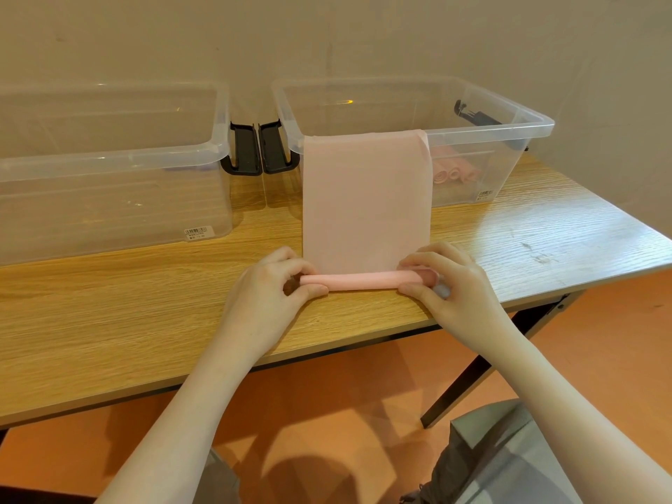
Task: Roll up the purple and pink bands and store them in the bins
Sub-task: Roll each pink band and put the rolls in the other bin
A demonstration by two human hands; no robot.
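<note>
Two clear bins on wood table: left bin, right bin w/ pink rolls inside. We see pink band draped over right bin front rim, near end rolled. Left hand + right hand pinch roll ends, fingers curled. Black latches btwn bins.
</note>
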